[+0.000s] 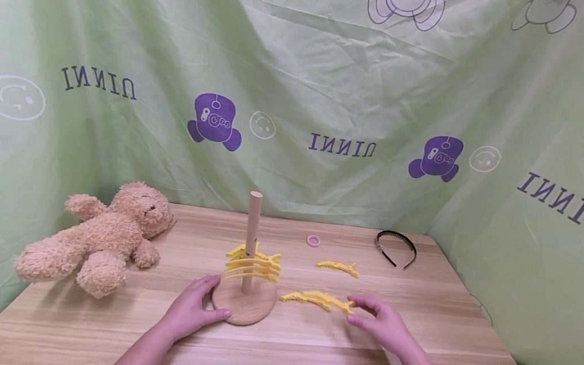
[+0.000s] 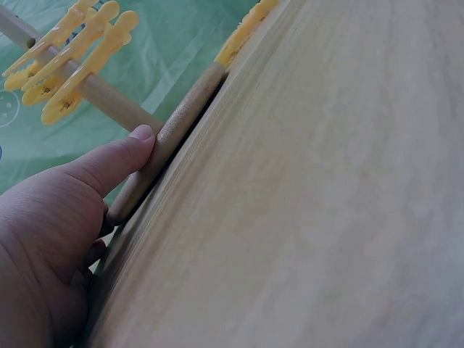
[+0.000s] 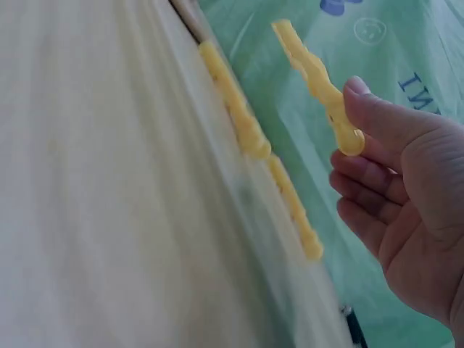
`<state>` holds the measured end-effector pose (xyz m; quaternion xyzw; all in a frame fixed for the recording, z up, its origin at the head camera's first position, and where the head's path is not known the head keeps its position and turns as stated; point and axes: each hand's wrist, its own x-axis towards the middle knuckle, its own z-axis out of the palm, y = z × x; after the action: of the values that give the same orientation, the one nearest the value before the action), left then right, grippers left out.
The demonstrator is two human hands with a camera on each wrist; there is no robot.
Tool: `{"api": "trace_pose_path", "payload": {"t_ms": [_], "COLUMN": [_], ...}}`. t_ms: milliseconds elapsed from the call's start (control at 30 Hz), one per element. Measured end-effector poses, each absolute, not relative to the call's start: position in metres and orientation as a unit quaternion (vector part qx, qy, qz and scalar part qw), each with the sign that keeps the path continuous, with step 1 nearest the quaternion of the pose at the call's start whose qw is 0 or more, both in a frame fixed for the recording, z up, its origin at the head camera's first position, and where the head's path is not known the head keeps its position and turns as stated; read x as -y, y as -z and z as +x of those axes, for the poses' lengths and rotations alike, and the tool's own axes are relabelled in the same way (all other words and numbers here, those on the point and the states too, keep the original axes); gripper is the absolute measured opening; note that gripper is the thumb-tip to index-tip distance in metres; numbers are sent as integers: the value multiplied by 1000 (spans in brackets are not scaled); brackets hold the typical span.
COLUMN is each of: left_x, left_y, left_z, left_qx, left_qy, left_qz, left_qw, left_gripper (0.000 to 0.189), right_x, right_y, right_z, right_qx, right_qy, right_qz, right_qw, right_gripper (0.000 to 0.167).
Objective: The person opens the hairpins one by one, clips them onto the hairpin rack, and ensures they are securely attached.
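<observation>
At the near part of a wood-grain table (image 1: 285, 351), a person's left hand (image 1: 194, 308) grips the rim of a round wooden base (image 1: 247, 309), thumb on top, seemingly to keep the stand from tipping. The right hand (image 1: 383, 327) pinches a yellow clip (image 3: 319, 80) by one end, likely leaving its length free; the right wrist view shows it raised off the tabletop. Just behind lies a second clip (image 1: 294, 297). Up the post (image 1: 253, 225), a cluster of clips (image 1: 271, 264) sits crosswise, perhaps clasped round it, though the joins are too small to tell. A loose clip (image 1: 337, 266) rests farther back. A teddy bear (image 1: 110, 232) lies along the left edge, a pink ring (image 1: 309, 243) near the far edge, a black headband (image 1: 395, 234) by the far-right corner.
</observation>
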<state>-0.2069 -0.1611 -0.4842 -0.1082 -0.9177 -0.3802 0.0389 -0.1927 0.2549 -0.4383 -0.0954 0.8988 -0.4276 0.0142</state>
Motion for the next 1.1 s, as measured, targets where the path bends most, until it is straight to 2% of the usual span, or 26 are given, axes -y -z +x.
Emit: {"api": "trace_pose_path", "payload": {"t_ms": [167,533,767,1100], "left_x": [161,161,162,161], "left_y": [484,484,483,483], "left_z": [-206,-204,-204,-205], "left_qx": [918,919,921,921], "left_qy": [380,375,374,373], "left_qz": [-107,-110,-108,-107], "left_qw": [37,41,33,36], "left_gripper": [91,90,91,92], "right_x": [-236,-200,-171,-136], "right_y": [421,386,370,361], "right_z": [-205,-223,-231,-246], "right_qx": [-897,-894,-892,-889], "right_qy": [431,402,384,363], "right_qz": [-92,-157,-192,-246], "right_qw": [-34,-124,-144,-133], "right_gripper": [40,38,34,26]}}
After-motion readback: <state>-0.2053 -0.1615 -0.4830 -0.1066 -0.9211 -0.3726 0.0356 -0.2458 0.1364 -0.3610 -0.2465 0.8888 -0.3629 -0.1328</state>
